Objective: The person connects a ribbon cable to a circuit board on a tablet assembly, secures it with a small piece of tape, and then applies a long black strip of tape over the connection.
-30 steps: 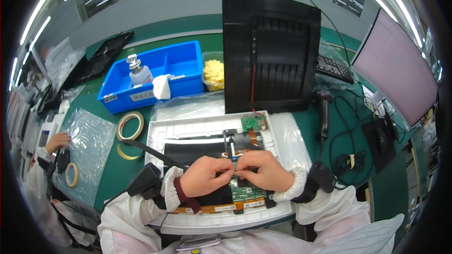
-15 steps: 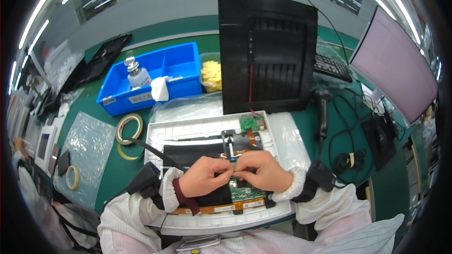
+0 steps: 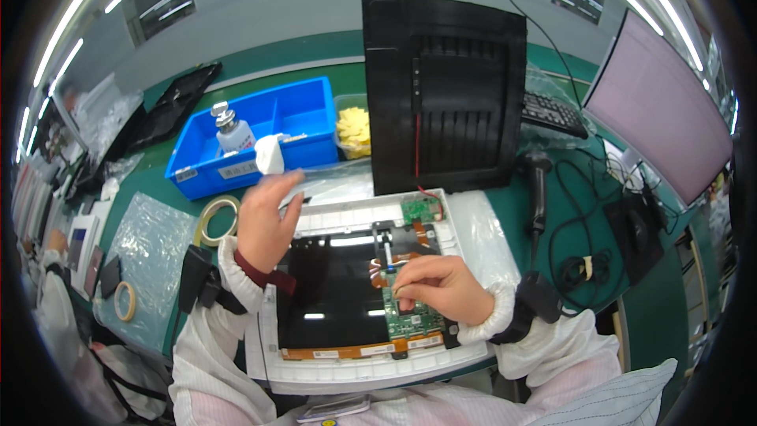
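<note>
My left hand is raised over the left back edge of a white display housing, just short of a white cloth. Its thumb stands apart from the fingers, whose tips are blurred, and nothing shows in it. My right hand is closed in a pinch above a green circuit board; whatever lies between its fingertips is too small to make out. Left of that board lies a glossy black panel. Orange flat cables run along the near edge and around the board's far end.
A blue divided bin holds a pump bottle, with the cloth over its front wall. Behind the housing stands a black cover, joined by a red wire. Tape rolls lie left; a scanner, cables and a monitor are right.
My left hand has left the right hand's fingertips and moved up and left toward the cloth, opening. The right hand stays pinched over the board, nearly in place.
</note>
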{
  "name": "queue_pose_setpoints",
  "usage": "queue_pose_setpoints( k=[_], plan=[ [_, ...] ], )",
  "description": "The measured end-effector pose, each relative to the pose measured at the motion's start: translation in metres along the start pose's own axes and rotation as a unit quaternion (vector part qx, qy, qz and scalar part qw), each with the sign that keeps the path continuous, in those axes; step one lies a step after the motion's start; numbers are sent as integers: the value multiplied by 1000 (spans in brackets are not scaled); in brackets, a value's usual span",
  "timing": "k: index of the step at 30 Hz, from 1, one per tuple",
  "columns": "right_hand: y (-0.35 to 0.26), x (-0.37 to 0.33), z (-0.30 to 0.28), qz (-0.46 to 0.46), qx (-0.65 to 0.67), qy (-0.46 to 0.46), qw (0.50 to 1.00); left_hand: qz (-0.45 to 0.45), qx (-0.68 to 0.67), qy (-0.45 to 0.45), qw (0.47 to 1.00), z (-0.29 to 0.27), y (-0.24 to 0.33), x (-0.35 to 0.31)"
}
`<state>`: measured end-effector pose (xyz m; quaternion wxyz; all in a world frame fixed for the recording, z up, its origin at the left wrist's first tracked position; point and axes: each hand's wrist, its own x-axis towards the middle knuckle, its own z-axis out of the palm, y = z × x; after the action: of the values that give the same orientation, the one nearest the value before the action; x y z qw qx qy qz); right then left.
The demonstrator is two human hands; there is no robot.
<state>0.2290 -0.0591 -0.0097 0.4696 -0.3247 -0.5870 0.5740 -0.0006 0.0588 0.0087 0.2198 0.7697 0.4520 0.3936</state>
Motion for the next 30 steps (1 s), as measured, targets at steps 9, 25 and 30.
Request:
queue_pose_setpoints(
  k=[9,25,30],
  plan=[
    [0,-1,-8,106,116,29,987,54,-166,-243,954,21,62,-50],
    [4,0,-9,125,135,-34,982,-6,-301,-313,901,38,42,-57],
    [3,0,-8,124,121,-24,985,-52,-332,-308,890,41,37,-59]
  ],
)
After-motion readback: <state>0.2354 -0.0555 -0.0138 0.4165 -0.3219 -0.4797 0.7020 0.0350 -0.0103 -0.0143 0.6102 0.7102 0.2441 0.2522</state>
